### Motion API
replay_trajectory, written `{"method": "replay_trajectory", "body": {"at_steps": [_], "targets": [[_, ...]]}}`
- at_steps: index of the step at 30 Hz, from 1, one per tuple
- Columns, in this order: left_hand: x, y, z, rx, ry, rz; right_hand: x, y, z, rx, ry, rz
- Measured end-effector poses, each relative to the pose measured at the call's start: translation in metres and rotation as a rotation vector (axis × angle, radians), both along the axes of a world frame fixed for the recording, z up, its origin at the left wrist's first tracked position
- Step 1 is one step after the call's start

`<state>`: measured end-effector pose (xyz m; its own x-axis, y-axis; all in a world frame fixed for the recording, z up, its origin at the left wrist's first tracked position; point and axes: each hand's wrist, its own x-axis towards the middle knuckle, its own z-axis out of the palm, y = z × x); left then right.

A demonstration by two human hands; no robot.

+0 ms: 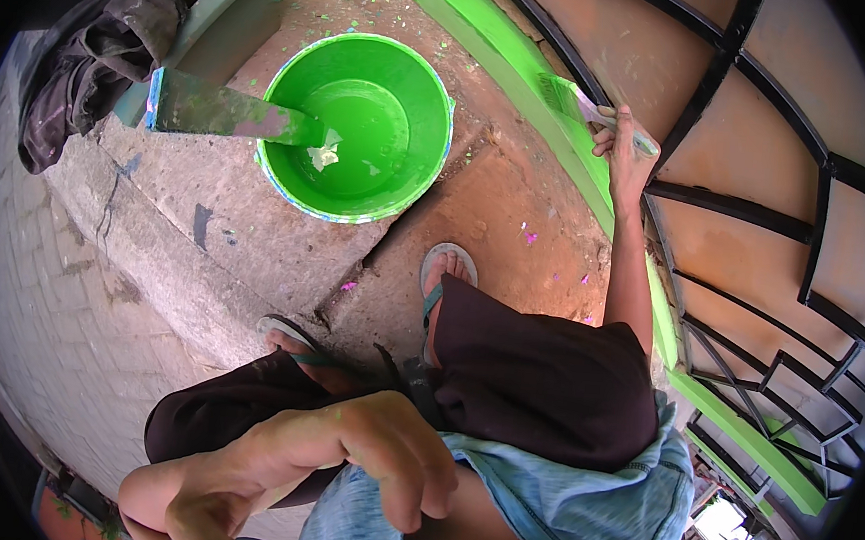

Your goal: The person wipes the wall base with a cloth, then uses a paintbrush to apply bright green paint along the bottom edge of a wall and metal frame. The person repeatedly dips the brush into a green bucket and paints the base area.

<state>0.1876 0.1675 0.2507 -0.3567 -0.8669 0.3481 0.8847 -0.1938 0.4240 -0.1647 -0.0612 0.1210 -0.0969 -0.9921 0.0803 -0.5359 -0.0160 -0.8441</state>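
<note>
My right hand (627, 148), at the upper right, is closed round the handle of a paintbrush (604, 117). The brush's green bristles lie against a bright green painted ledge (525, 96) below black metal bars. Left of it stands a bucket (272, 148) with green paint inside. A flat, paint-smeared board (203, 108) rests over its rim, one end inside the bucket. Low in the middle, my left hand (340, 449) hangs in front of my blue shirt. Its fingers are loosely bent, apart from the thumb, and I see nothing in them.
A dark crumpled cloth (106, 57) drapes over a grey-green edge at the upper left. My sandalled feet (448, 266) are on the stone ledge beside the bucket. Black metal grille bars (728, 205) rise at the right. Grey paving (60, 284) lies at the left.
</note>
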Motion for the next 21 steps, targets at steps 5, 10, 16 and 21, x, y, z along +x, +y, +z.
{"method": "replay_trajectory", "body": {"at_steps": [5, 10, 16, 21], "targets": [[0.007, 0.002, 0.016, 0.182, -0.049, -0.018, -0.039, 0.021, 0.013, 0.159, 0.368, -0.037], [-0.001, 0.008, 0.01, 0.162, -0.019, -0.027, -0.057, 0.026, 0.016, 0.092, 0.72, 0.071], [0.021, -0.008, 0.034, 0.294, -0.229, -0.144, 0.003, -0.008, 0.007, 0.123, 0.244, 0.028], [0.021, -0.008, 0.038, 0.363, -0.306, -0.117, 0.014, -0.024, -0.005, 0.052, -0.124, 0.022]]}}
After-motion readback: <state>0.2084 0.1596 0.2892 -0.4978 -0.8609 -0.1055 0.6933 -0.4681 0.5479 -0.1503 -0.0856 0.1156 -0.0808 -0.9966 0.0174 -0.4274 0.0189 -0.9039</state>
